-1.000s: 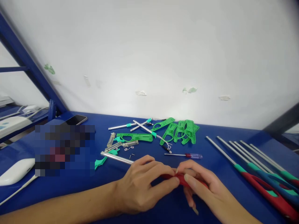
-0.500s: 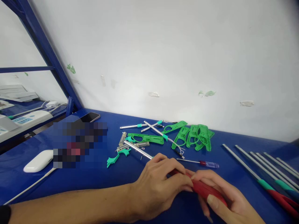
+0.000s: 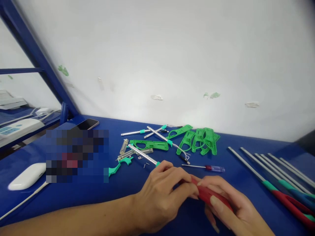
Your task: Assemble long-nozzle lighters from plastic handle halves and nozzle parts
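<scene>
A red plastic body (image 3: 211, 196) is held between both hands near the bottom of the head view. My left hand (image 3: 167, 193) grips its left end, fingers bent over it. Wrapped round the right part is my right hand (image 3: 228, 203), its thumb on top. A metal tube with a teal collar (image 3: 144, 154) reaches up and left from beside my left hand; whether it joins the red body is hidden. Just beyond the hands lies a screwdriver (image 3: 214, 168) with a clear purple and red handle.
Green shell halves (image 3: 150, 145), teal pieces (image 3: 126, 161) and metal tubes with wires (image 3: 157, 131) lie towards the wall. Several long lighters (image 3: 275, 193) are at the right. A phone (image 3: 90, 124), white case (image 3: 27, 176) and cable (image 3: 24, 203) are at the left.
The view has shifted slightly, so table items appear further left. Both hands keep hold of the red body, and more of the tube's teal collar shows beside my left hand.
</scene>
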`<action>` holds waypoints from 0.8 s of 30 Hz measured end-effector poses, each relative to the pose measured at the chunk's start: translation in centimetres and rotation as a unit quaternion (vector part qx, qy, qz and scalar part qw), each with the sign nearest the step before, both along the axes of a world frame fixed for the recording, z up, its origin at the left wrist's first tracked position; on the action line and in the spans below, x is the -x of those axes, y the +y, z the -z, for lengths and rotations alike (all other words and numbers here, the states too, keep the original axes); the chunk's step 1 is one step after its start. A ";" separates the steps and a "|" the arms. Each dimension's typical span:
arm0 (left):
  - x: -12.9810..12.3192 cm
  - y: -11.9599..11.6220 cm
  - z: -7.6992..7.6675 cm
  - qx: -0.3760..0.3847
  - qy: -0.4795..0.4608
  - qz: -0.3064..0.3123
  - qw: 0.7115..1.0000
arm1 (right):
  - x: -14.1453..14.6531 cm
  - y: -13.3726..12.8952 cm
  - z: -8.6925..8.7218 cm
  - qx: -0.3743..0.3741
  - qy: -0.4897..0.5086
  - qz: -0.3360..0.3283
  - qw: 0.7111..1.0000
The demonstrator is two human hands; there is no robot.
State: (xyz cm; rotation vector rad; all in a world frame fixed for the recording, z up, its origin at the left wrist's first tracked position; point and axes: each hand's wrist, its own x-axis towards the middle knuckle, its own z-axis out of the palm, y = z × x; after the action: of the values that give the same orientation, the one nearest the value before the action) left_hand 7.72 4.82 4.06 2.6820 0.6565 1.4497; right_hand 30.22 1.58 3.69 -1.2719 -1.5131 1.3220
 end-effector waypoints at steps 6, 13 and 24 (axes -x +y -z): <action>0.0 0.4 0.1 -0.007 -0.014 0.003 1.000 | 0.2 0.3 -0.2 0.005 0.090 -0.055 0.994; -0.2 1.1 0.0 -0.020 -0.005 -0.027 0.999 | -0.2 0.4 0.5 0.015 0.121 -0.056 0.991; -0.1 0.9 -0.1 -0.024 0.012 -0.016 1.000 | -0.1 0.2 -0.3 0.035 0.133 -0.063 0.988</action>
State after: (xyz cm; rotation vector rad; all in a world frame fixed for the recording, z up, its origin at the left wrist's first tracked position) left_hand 7.79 5.70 4.11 2.7417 0.6776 1.4627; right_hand 30.34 1.77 4.00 -1.0083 -1.3857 1.5716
